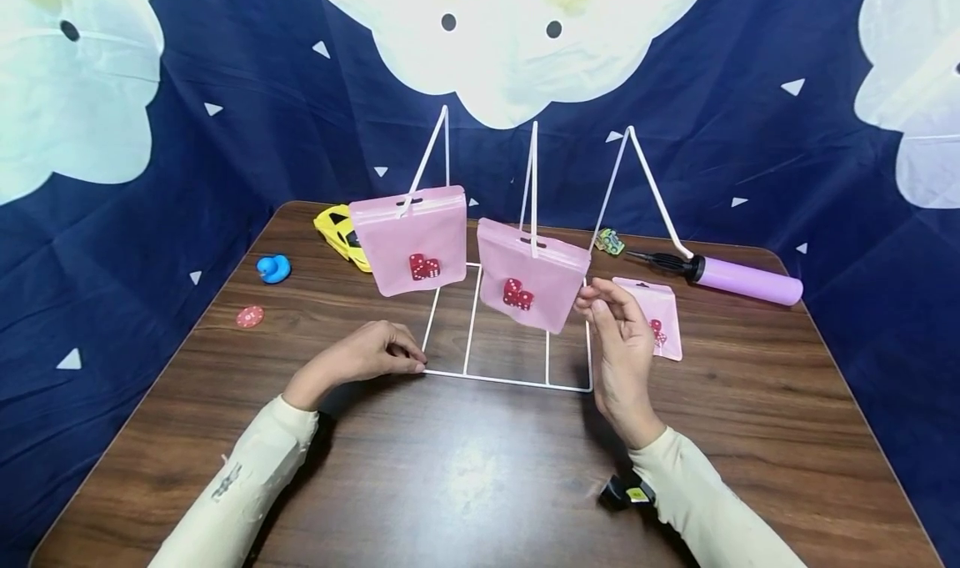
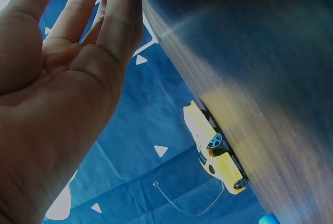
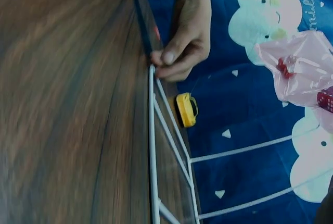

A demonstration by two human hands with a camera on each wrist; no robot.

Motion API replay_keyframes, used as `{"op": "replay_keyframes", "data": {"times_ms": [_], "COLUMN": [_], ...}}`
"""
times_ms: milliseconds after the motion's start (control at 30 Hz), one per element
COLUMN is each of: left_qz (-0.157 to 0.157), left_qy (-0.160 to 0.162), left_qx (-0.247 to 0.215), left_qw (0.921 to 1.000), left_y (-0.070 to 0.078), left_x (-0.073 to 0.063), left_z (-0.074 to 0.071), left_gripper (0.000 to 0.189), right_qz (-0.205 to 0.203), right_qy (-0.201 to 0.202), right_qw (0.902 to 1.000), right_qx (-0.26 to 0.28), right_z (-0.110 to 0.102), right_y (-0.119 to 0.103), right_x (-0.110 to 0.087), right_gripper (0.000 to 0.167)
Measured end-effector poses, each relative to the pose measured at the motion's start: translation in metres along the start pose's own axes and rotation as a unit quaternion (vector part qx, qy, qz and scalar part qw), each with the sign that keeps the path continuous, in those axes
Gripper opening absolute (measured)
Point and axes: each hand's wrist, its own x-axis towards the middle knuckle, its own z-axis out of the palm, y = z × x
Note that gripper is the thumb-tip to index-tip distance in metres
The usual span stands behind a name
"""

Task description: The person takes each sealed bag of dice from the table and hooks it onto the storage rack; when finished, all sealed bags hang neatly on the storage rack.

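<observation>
A white wire rack (image 1: 510, 379) with three rising prongs stands on the table. One pink zip bag (image 1: 382, 243) with red dice hangs from its left prong, and another pink bag (image 1: 502, 255) hangs tilted on the middle prong. My left hand (image 1: 367, 351) pinches the front left corner of the rack's base. At the middle bag's right edge is my right hand (image 1: 622, 359), its fingertips overlapping that edge and its fingers loosely bent. A third pink bag (image 1: 663, 301) with red dice lies on the table, partly behind the right hand. The right prong carries no bag.
At the back left are a yellow toy car (image 1: 341, 230), a blue rubber duck (image 1: 273, 268) and a red chip (image 1: 250, 316). A purple hand pump (image 1: 742, 280) and a small green toy (image 1: 609, 241) lie at the back right. Behind hangs a blue cloth (image 1: 247, 134).
</observation>
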Motion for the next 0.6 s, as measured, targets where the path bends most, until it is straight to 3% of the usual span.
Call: {"op": "replay_keyframes", "data": {"times_ms": [233,467,600], "left_qz": [-0.001,0.001,0.001], "left_qy": [-0.002,0.001,0.000], "left_qx": [-0.001,0.002,0.004], "left_qw": [1.0000,1.0000,1.0000], "left_y": [0.000,0.001,0.001], "left_x": [-0.003,-0.001,0.000], "left_z": [0.001,0.000,0.000], "left_gripper": [0.013,0.012,0.012], "right_qz": [0.001,-0.013,0.002], "right_qy": [0.008,0.021,0.048], "right_qw": [0.9946,0.9931,0.9907], "right_qx": [-0.103,-0.115,-0.127], "right_z": [-0.020,-0.050,-0.065], "right_y": [-0.002,-0.007,-0.012], "right_x": [0.011,0.027,0.035], "right_gripper": [0.027,0.025,0.024]}}
